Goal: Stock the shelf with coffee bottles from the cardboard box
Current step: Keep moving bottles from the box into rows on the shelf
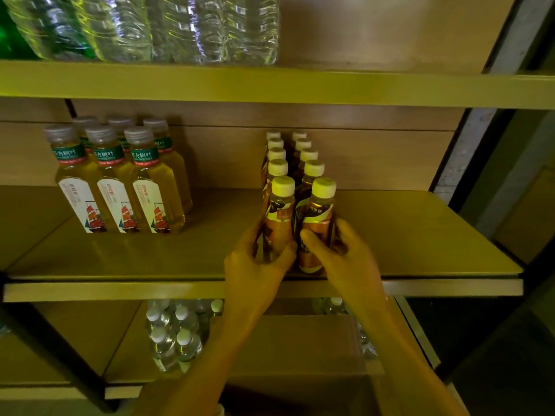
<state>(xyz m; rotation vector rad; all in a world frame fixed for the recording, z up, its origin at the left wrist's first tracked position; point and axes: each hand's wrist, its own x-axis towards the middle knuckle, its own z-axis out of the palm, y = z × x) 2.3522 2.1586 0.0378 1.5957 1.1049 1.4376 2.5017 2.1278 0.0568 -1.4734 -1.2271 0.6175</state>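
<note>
Two rows of brown coffee bottles with cream caps [295,159] run from back to front on the middle shelf [420,241]. My left hand [255,265] grips the front bottle of the left row [279,217]. My right hand [342,253] grips the front bottle of the right row [318,223]. Both front bottles stand upright near the shelf's front edge, side by side and close together. The cardboard box is out of view.
Several pale tea bottles [120,178] with grey caps stand at the left of the same shelf. Large clear water bottles [168,25] line the shelf above. Small water bottles [174,334] stand on the shelf below. A dark upright frame [468,151] borders the right side.
</note>
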